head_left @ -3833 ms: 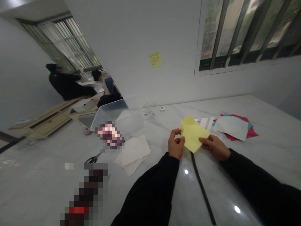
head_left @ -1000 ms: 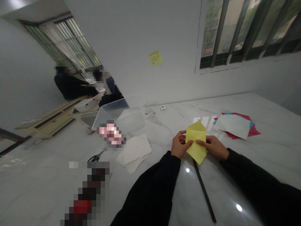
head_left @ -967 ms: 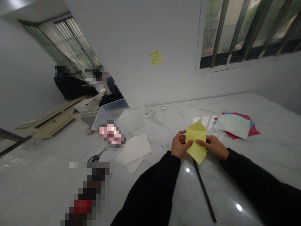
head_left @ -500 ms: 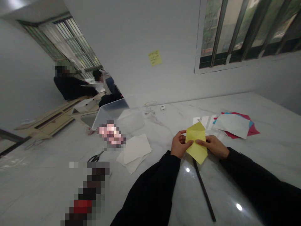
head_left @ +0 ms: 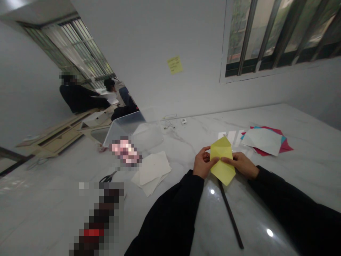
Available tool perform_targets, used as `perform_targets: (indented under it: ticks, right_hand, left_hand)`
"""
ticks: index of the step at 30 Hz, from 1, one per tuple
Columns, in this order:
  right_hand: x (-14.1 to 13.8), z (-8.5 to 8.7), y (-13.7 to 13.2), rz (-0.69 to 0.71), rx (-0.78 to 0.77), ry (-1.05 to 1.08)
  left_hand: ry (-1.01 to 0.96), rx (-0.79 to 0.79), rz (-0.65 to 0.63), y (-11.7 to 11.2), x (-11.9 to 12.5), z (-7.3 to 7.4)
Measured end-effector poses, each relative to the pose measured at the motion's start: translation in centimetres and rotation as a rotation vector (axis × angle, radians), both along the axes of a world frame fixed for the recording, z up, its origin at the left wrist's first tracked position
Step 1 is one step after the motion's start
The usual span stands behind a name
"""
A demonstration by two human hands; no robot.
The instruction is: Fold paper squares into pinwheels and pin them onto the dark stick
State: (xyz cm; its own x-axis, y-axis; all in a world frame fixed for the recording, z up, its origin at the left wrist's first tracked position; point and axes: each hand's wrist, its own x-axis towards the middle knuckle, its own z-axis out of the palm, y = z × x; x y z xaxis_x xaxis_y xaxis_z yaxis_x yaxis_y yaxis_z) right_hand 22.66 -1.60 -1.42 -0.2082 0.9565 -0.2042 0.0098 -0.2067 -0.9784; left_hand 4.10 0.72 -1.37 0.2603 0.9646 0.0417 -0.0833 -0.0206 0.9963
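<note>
Between my two hands is a folded sheet of yellow paper (head_left: 222, 170), held up above the marble-patterned table (head_left: 266, 192). My left hand (head_left: 204, 163) pinches its left edge, thumb on the front and fingers behind. On the other edge, my right hand (head_left: 243, 164) grips the sheet the same way, and the two thumb tips nearly meet at its middle. The paper has pointed top and bottom ends. A thin dark stick (head_left: 231, 215) lies on the table below, its upper end hidden behind the yellow paper.
To the right lies a stack of white, blue and pink paper (head_left: 262, 140). White sheets (head_left: 154, 169), scissors (head_left: 107, 177) and a clear plastic bin (head_left: 149, 137) are on the left. A yellow note (head_left: 174, 64) sticks to the wall. Two people (head_left: 80, 96) sit in the background.
Both hands keep the same hold on the yellow paper, with the thumbs hardly shifted. The whole view has moved very slightly.
</note>
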Motion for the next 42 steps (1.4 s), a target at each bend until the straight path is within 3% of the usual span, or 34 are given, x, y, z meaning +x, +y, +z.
perform_targets:
  ticks: [4,7,11,15,24,31,42]
  right_hand:
    - [0.1,-0.3,0.1,-0.096,-0.029,0.064]
    - [0.1,-0.5,0.4,-0.209,-0.064,0.169]
    - [-0.1,-0.7,0.6,-0.353,-0.073,0.288]
    - [-0.5,-0.8,0.5,-0.406,-0.036,0.277]
    - [-1.3,-0.3,-0.4,-0.332,0.062,-0.009]
    - [-1.7,0.2,-0.6,-0.250,0.097,-0.088]
    - [-0.9,-0.3,0.2,-0.202,0.156,-0.067]
  left_hand:
    - [0.038,0.137,0.051,-0.2,-0.2,0.7]
    - [0.171,0.299,0.071,-0.3,-0.5,1.0]
    - [0.326,0.519,0.009,-0.8,-0.5,1.0]
    - [0.340,0.595,-0.062,-1.3,0.1,0.9]
    - [0.161,0.389,0.151,-0.9,0.6,0.5]
    - [0.155,0.223,0.110,-0.8,0.5,-0.2]
    - [0.014,0.144,0.141,-0.1,0.0,0.8]
